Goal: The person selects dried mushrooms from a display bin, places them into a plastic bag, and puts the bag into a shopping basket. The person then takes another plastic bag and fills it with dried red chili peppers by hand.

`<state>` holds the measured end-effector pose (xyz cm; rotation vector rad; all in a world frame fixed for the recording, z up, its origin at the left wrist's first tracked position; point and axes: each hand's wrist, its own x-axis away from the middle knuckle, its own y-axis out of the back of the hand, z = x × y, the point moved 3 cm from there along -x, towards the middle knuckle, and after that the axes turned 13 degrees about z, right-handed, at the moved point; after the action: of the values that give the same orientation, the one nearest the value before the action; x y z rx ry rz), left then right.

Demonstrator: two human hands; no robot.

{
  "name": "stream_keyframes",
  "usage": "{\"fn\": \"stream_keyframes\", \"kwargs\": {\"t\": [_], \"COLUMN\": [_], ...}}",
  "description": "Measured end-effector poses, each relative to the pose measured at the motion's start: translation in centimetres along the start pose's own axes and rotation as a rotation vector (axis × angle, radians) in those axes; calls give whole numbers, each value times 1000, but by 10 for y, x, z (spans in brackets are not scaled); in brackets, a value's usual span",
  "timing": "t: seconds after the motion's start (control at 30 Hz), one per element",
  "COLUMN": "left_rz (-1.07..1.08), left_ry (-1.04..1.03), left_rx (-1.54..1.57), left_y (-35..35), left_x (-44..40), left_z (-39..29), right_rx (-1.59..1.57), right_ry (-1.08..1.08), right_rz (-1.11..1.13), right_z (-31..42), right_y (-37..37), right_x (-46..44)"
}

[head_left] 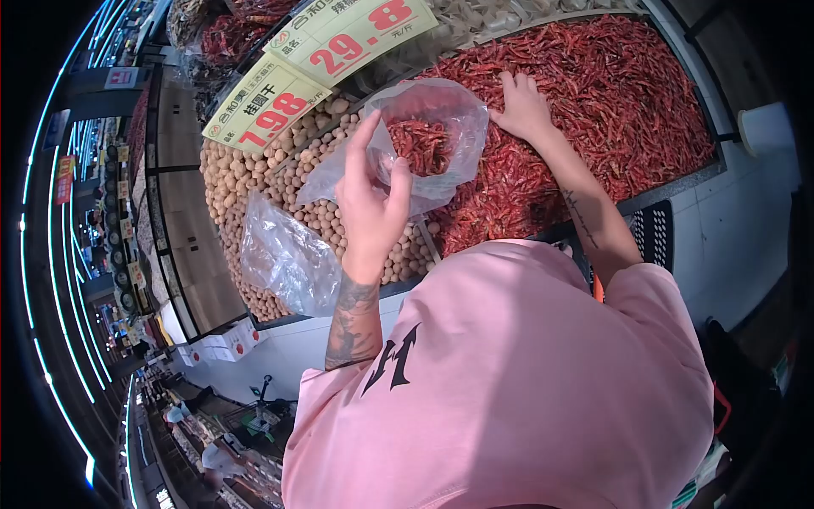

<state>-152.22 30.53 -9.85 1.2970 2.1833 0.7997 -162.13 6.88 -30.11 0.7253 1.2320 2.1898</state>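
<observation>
A clear plastic bag (466,127) with some dried red chilies inside is held by my left hand (373,191), its thumb and forefinger at the bag's near side. My right hand (521,106) reaches into the large heap of dried red chilies (619,102), palm down, fingers partly spread at the heap's surface; whether chilies lie under them is hidden. Round tan dried fruits (246,174) fill the bin below and left of the bag. Another crumpled clear bag (288,259) rests over those fruits, left of my left wrist.
Two yellow price signs, one reading 29.8 (356,38) and one reading 7.98 (267,106), stand above the bins. Packaged dried goods (229,38) lie at the top left. White boxes (222,343) are at the lower left, beyond the bin edge.
</observation>
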Motion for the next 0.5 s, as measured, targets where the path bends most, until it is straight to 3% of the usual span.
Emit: {"fn": "stream_keyframes", "kwargs": {"t": [0.27,0.5], "left_rz": [-39,-32], "left_ry": [-47,-42], "left_rx": [-3,15], "left_y": [1,2], "left_x": [6,10], "left_z": [0,-4], "right_rx": [0,-318], "right_ry": [-63,49], "right_rz": [-22,-86], "right_z": [3,-35], "right_y": [-8,-6], "right_x": [2,-21]}}
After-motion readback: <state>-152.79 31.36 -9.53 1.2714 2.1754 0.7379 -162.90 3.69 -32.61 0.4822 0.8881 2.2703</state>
